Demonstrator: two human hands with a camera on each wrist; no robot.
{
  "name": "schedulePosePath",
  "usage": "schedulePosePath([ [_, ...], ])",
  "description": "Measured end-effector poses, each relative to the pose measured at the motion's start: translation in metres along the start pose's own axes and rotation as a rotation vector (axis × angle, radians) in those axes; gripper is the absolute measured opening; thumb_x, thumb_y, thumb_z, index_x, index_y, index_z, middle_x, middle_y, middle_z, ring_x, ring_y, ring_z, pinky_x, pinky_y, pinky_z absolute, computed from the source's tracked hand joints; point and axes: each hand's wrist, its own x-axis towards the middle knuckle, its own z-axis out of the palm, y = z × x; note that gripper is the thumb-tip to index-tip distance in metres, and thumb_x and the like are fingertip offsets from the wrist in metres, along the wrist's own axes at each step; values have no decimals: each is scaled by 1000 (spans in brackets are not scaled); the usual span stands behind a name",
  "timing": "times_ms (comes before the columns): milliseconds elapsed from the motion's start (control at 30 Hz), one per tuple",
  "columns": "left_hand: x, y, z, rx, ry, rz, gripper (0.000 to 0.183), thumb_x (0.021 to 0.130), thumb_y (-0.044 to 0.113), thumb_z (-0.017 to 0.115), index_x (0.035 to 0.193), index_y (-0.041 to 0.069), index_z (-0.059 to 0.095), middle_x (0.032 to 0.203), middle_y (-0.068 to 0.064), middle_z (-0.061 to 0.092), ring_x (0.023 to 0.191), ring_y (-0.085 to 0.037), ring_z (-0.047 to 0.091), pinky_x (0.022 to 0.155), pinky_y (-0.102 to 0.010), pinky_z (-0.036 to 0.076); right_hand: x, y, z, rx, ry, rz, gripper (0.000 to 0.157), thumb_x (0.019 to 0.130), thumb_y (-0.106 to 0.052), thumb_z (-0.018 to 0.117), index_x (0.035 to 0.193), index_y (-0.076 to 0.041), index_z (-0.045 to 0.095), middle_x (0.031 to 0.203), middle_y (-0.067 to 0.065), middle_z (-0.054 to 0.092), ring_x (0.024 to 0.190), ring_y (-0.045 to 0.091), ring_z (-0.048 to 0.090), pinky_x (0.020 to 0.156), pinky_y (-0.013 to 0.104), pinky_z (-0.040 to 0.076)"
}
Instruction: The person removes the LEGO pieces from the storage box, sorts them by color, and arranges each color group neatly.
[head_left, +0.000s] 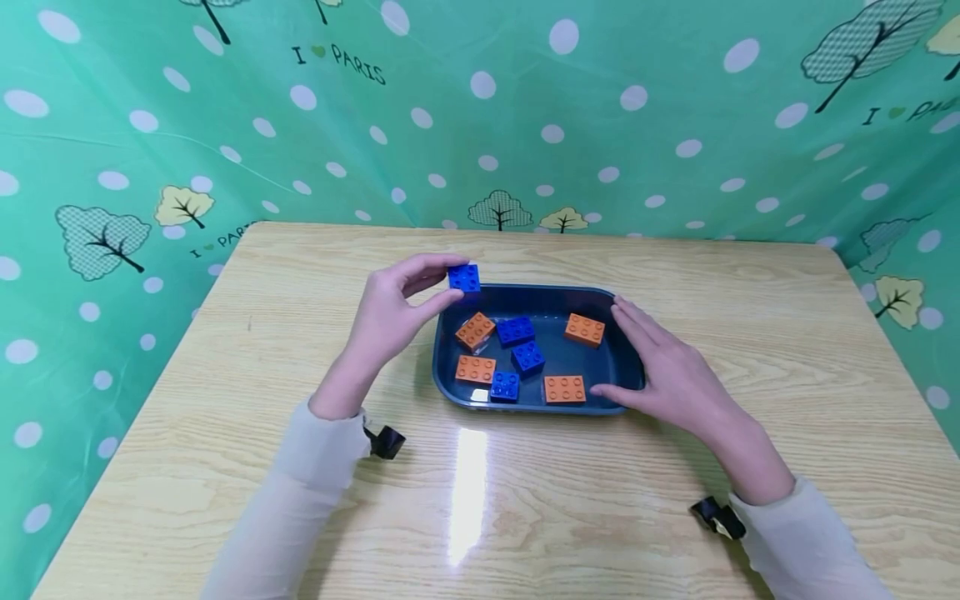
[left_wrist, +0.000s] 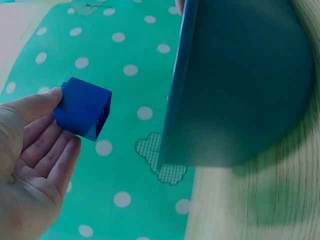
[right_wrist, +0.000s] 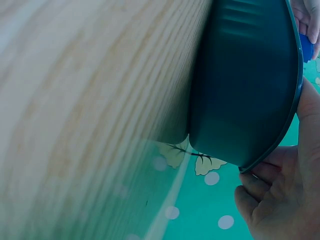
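Observation:
Between the thumb and fingers of my left hand is a blue toy building brick, pinched above the back left corner of a dark blue tray. The left wrist view shows the brick from its plain side, apart from the tray wall. At the tray's right end, my right hand holds the rim, thumb at the front corner and fingers at the back one. Its fingers curl at the rim in the right wrist view.
Inside the tray lie three blue bricks, one near the middle, and several orange bricks, one at the front. The tray stands on a wood-grain table. A green dotted cloth hangs behind the table's back edge.

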Motion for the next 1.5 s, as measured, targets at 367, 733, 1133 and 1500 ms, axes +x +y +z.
schedulePosePath([
  [367,-1,-18,-22,27,62,-10,34,90,10,73,124,8,69,130,-9,68,125,-20,61,107,-32,51,0,-1,1,-7,3,-2,109,80,-61,75,159,-9,22,166,12,22,145,42,36,98,59,51],
  [733,-5,-34,-36,19,77,-64,35,91,7,71,126,5,68,131,-13,67,126,-25,61,106,-28,50,-1,-1,1,-7,2,-4,109,80,-60,75,159,-9,22,166,13,23,145,42,35,103,60,48],
  [1133,-6,-55,-42,16,40,-161,37,93,10,69,129,3,65,136,-13,64,129,-26,60,108,-35,49,0,-1,1,-7,3,-1,109,80,-61,75,159,-9,22,166,12,22,146,41,35,105,60,47],
  [1500,-6,-72,-45,53,-22,-236,36,95,12,67,131,8,64,136,-13,63,129,-27,59,105,-26,50,0,0,0,-10,3,-4,108,80,-62,74,159,-9,21,166,12,22,145,41,35,103,60,48],
])
